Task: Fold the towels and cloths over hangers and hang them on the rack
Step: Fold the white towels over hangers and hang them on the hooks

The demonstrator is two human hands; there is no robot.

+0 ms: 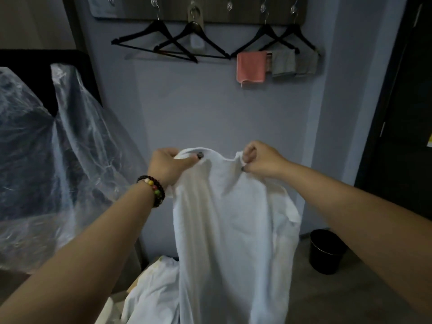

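While the white towel (224, 230) hangs down in front of the person, both hands pinch its top edge: the left hand (167, 166) grips the left corner with curled fingers and thumb, and the right hand (259, 161) grips the right corner the same way. The cloth sags between them and falls to a heap of more white cloth (152, 286) below. A beaded bracelet (153, 189) sits on the left wrist. On the grey wall ahead, a rack (198, 10) with hooks carries black hangers (173, 40); two on the right bear a pink cloth (251, 66) and a grey cloth (284, 63). Clear plastic sheeting (53, 146) covers something dark at left, and a black bin (327, 250) stands on the floor at right.
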